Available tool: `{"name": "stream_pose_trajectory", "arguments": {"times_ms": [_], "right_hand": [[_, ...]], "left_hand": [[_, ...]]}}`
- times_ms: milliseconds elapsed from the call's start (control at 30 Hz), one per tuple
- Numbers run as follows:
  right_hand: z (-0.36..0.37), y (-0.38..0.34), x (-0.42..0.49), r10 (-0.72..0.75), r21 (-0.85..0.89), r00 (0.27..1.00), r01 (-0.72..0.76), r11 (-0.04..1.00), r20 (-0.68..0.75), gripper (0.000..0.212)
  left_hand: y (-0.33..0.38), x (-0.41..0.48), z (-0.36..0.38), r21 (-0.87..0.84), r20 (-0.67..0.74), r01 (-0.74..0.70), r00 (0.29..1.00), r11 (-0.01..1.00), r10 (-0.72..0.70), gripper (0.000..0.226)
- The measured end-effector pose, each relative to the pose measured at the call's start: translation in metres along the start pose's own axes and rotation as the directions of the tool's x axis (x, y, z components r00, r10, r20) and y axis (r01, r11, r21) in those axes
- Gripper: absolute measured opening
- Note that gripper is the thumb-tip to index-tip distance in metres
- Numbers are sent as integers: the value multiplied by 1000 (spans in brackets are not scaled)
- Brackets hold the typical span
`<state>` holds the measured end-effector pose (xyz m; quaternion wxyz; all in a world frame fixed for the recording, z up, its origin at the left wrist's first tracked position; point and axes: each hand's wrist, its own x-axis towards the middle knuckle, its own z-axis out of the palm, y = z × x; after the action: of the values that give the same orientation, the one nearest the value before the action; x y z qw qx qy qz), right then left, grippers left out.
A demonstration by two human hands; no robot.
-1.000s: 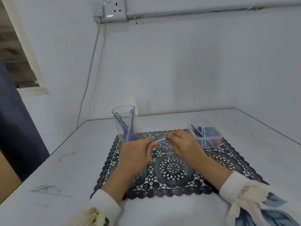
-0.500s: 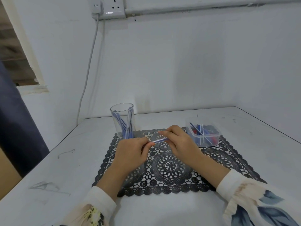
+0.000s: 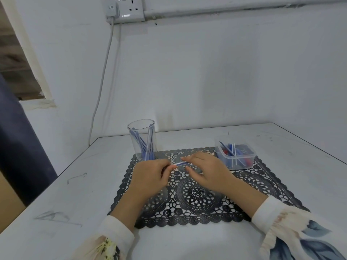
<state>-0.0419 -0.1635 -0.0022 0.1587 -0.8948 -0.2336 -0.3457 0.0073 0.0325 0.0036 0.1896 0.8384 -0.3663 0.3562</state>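
A thin blue and white stick [image 3: 181,163] lies level between my two hands, just above a black lace placemat [image 3: 197,205]. My left hand [image 3: 150,177] pinches its left end. My right hand [image 3: 206,170] pinches its right end between thumb and forefinger. Behind my left hand, a clear plastic cup [image 3: 143,141] stands at the mat's far left corner with several blue sticks upright in it. A small clear plastic box [image 3: 234,153] on the mat's far right corner holds several blue, white and red sticks.
The mat lies on a white table [image 3: 75,194] set into a corner of white walls. A wall socket [image 3: 127,9] with a cable running down is above the cup. A dark curtain [image 3: 16,137] hangs at the left.
Both hands have stayed together on the stick over the mat. The camera has tilted slightly, so the scene sits a little higher than one second ago.
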Motion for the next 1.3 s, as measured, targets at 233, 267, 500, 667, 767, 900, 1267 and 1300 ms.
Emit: {"name": "stream_pose_trajectory", "arguments": {"times_ms": [233, 267, 500, 667, 767, 900, 1267, 1300], "right_hand": [[1, 2, -1, -40, 38, 996, 43, 998, -79, 29], [1, 3, -1, -41, 46, 996, 45, 998, -81, 30], [3, 5, 0, -51, 52, 995, 56, 997, -91, 33], [6, 6, 1, -36, 2, 997, 36, 999, -74, 34], [5, 6, 1, -17, -6, 997, 16, 1000, -69, 34], [2, 4, 3, -9, -36, 998, 6, 999, -69, 36], [-1, 6, 7, -57, -266, 995, 33, 963, -82, 38], [-2, 5, 7, -62, -273, 995, 39, 961, -76, 37]], "left_hand": [[-2, 1, 1, -17, 31, 27, 999, 999, -26, 36], [-2, 1, 1, -17, 35, 25, 999, 1000, -25, 36], [-1, 0, 0, -30, 28, 20, 999, 999, -19, 36], [0, 0, -3, -21, 7, 9, 1000, 1000, -9, 36], [0, 2, -5, -18, -12, 3, 1000, 1000, -3, 33], [-5, 4, 1, -3, -48, -26, 999, 1000, 25, 31], [-5, 2, 0, 25, -152, -6, 988, 1000, 10, 28], [-5, 2, 0, 25, -156, -2, 988, 1000, 6, 28]]}}
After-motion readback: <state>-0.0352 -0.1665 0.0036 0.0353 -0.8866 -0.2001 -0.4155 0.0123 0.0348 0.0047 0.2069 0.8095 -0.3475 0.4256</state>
